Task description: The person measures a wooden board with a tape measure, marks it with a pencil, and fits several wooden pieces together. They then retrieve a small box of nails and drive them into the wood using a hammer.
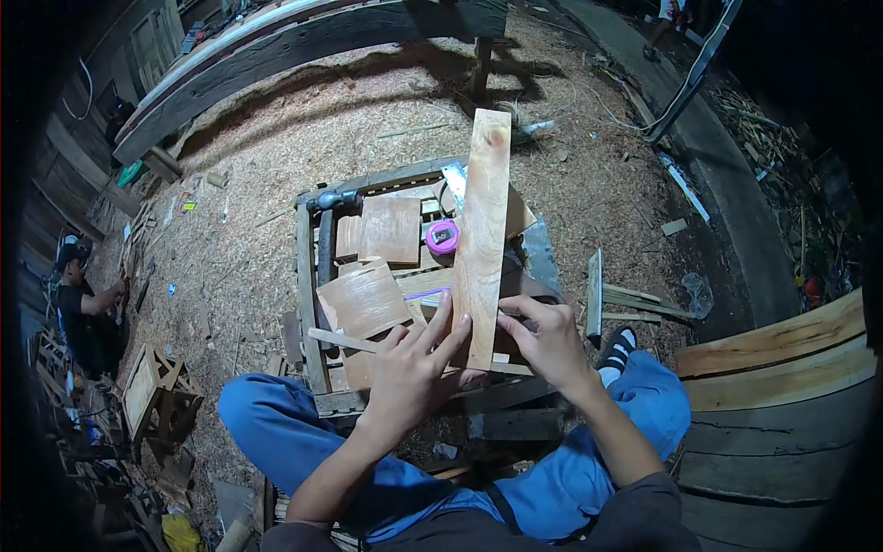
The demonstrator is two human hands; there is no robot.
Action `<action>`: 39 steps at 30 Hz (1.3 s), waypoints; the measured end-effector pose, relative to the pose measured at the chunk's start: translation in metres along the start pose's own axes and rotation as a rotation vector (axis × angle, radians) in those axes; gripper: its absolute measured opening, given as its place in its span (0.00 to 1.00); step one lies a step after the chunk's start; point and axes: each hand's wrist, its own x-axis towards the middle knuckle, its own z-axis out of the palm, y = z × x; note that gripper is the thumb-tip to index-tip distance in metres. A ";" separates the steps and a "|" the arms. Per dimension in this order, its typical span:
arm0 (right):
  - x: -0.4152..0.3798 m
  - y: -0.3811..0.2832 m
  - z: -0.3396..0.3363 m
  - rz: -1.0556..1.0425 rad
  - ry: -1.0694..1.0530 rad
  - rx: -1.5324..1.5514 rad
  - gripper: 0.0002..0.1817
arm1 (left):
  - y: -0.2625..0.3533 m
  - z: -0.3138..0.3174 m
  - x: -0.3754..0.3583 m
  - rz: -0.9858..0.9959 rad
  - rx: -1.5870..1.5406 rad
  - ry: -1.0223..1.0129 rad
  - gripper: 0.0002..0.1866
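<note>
A long, pale wooden board (484, 221) with a knot near its far end slants over a low slatted wooden stand. My left hand (409, 368) grips its near left edge, one fingertip resting on the face. At the right edge, my right hand (547, 345) pinches with thumb and forefinger. A thin wood strip (342, 340) runs under my left hand; whether it is held cannot be seen. Beyond that hand is a purple pencil-like stick (425, 293). Square wood pieces (366, 300) and a pink tape measure (441, 237) lie left of the board.
A hammer (333, 201) lies on the stand's frame (308, 276). Wood shavings cover the ground (248, 258). A long timber bench (313, 55) crosses the back. Planks (773, 350) lie at right. Another person (87, 294) is at far left, near a small wooden frame (143, 391).
</note>
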 end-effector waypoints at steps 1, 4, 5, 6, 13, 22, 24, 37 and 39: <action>0.000 0.001 0.000 -0.009 -0.002 0.002 0.11 | 0.001 0.000 0.000 -0.005 0.001 0.004 0.42; 0.000 0.002 0.000 0.001 -0.024 0.023 0.11 | 0.002 -0.002 0.001 -0.006 0.022 -0.004 0.42; 0.001 0.001 -0.001 0.001 -0.023 0.023 0.11 | 0.002 -0.002 0.001 -0.006 0.022 -0.004 0.42; 0.001 0.000 -0.003 -0.011 -0.025 0.017 0.11 | 0.002 -0.001 0.001 -0.018 0.007 0.004 0.42; 0.002 0.002 -0.004 -0.075 0.006 -0.026 0.12 | -0.001 0.004 0.000 -0.052 -0.006 0.015 0.42; 0.001 0.001 -0.001 -0.069 0.018 -0.017 0.11 | -0.002 0.004 0.001 -0.044 -0.041 0.024 0.41; 0.002 0.000 -0.002 -0.065 0.013 -0.016 0.11 | -0.004 0.004 0.002 -0.044 -0.050 0.022 0.41; 0.002 0.001 -0.001 -0.067 -0.001 -0.008 0.11 | 0.000 0.000 0.004 -0.037 -0.035 0.027 0.41; 0.002 0.000 -0.001 -0.071 0.000 -0.012 0.11 | -0.001 0.002 0.003 -0.032 -0.037 0.039 0.41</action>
